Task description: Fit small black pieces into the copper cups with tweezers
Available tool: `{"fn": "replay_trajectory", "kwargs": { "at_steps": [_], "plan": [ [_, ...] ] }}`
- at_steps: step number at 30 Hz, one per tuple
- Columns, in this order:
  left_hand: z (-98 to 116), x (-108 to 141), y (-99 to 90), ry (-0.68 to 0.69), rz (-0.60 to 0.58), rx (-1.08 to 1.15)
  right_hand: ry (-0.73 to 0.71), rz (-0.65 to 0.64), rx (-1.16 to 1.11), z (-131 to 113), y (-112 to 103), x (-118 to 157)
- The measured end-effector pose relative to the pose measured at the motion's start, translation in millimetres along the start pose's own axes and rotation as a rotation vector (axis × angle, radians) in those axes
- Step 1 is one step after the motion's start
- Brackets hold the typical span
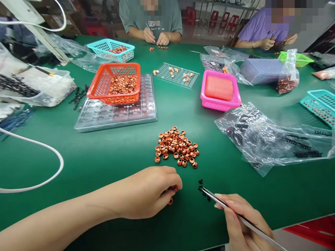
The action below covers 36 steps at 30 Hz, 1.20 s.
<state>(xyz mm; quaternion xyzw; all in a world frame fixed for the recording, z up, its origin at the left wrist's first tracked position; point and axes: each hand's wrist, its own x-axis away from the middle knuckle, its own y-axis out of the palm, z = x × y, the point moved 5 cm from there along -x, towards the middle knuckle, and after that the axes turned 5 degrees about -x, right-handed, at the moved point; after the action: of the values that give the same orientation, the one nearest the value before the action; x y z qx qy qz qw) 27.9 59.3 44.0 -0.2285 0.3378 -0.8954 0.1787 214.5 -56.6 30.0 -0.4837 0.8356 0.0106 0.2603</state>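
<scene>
Bare left forearm (pixel 86 207), slender bare fingers (pixel 242 205).

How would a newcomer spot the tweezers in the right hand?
On the green table, find the copper-coloured pile in the middle. Nearer the camera and to its right lie tiny black pieces. The tweezers point at them from the right hand: long, slim and silvery, unlike those small dark pieces.

Readable txt: "hello" (pixel 154 23), lwr-case, on chest of grey-green T-shirt (pixel 171 17), worn by co-worker across bench (pixel 110 150); smaller line (pixel 154 30) below it (v. blurred) can't be made out.
</scene>
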Motion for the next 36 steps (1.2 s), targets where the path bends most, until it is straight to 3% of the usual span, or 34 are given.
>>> {"fn": "replay_trajectory", "kwargs": {
  "at_steps": [5, 14, 17, 23, 28, 36],
  "plan": [
    [0.2, 6.2, -1.6, -0.057, -0.113, -0.214, 0.021, -0.026, -0.033, 1.5, -1.0, -1.3],
    [-8.5, 14.8, -8.6, -0.117, -0.142, -0.172, -0.02, -0.046, 0.016, 4.3, -4.3, -1.5],
    [-10.8, 13.5, -15.3, -0.112, -0.065, -0.191, -0.043, -0.09, 0.014, 3.7, -3.6, -3.9],
    [-7.9, -19.8, -10.8, -0.063, 0.247, -0.389, -0.022, -0.074, -0.018, 2.5, -0.7, -3.4],
    [-10.1, -42.9, 2.7, -0.057, 0.294, -0.494, 0.015, -0.028, -0.025, 0.6, 0.1, -0.6],
    [-0.4, -31.7, 14.6, 0.058, 0.266, -0.441, -0.007, -0.064, -0.041, 1.6, -1.7, -0.1]
  ]
}}
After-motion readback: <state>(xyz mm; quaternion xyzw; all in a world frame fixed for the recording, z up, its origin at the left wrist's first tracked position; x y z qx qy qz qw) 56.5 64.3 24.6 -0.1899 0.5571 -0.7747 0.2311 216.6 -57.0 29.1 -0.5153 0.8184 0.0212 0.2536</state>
